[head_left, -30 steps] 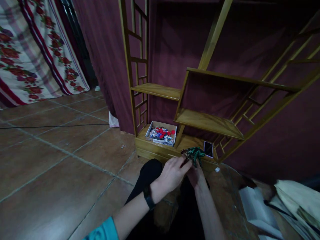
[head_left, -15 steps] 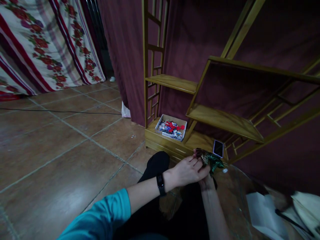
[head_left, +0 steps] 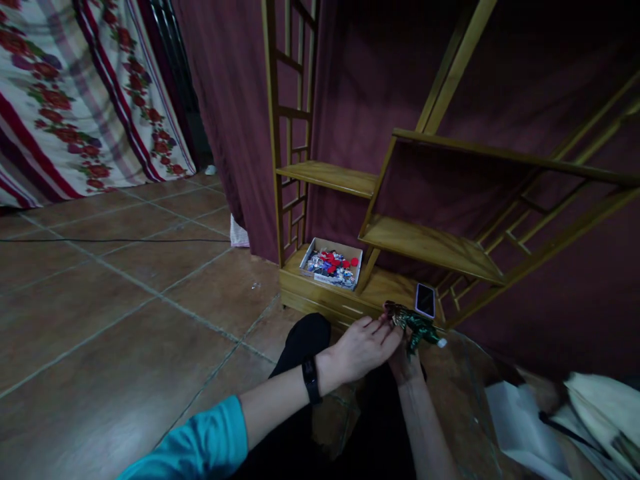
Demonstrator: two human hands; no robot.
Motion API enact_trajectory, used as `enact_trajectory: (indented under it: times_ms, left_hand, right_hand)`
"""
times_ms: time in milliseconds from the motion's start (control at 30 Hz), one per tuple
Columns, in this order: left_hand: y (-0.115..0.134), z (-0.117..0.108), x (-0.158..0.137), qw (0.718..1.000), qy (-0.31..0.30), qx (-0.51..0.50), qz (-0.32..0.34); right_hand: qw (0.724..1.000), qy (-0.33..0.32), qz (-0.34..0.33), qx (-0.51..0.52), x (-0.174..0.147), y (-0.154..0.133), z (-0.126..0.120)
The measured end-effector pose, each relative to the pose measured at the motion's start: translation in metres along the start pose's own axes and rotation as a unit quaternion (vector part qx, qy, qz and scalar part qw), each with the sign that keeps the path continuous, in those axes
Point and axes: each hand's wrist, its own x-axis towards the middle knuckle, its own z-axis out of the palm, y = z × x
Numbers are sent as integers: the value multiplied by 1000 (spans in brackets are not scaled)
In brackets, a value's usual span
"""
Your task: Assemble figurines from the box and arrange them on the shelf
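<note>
A small shiny figure point(head_left: 417, 326), dark green with a brown end and a leg-like part hanging down, is held over my lap; it looks like a toy animal, its exact kind unclear. My left hand point(head_left: 367, 348), a black band on its wrist, has its fingers bent closed at the figure's brown end. Beneath and behind it, my right hand point(head_left: 406, 365) grips the figure from below, most of its fingers hidden. A shallow open box point(head_left: 335, 283) with small mixed pieces and red discs sits on the low shelf ahead.
A wooden shelf unit point(head_left: 330, 175) stands in front of a dark red curtain point(head_left: 220, 120). A phone point(head_left: 425, 300) lies on its low base. At right on the floor are a white box point(head_left: 523, 427) and a pale bag point(head_left: 605, 407). A cable point(head_left: 115, 241) crosses the tiles.
The view has shifted slightly, moving the shelf left and down in the picture. The figure has turned in my hands, showing its green body and a white tip more plainly.
</note>
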Motion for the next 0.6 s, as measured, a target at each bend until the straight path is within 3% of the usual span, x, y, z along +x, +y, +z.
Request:
enact_trajectory:
  times_ms: [133,233,300,400,500,600]
  left_hand:
    - [-8,4,2,989,24,-108,-103]
    - [-16,6,7,952,76,-229,-187]
    - [-21,7,12,907,112,-327,-239]
    - [-30,8,22,813,144,-474,-305]
    - [-39,8,32,725,151,-586,-330]
    - [-45,4,40,660,157,-655,-334]
  right_hand:
    - [998,28,-62,12,10,-13,9]
    - [991,74,-105,-29,12,-25,15]
    - [988,88,-113,-55,11,-35,17]
    - [988,71,-113,-81,8,-51,20]
    - [986,53,-126,-99,6,-68,23]
    - [982,29,-139,-125,6,-82,27]
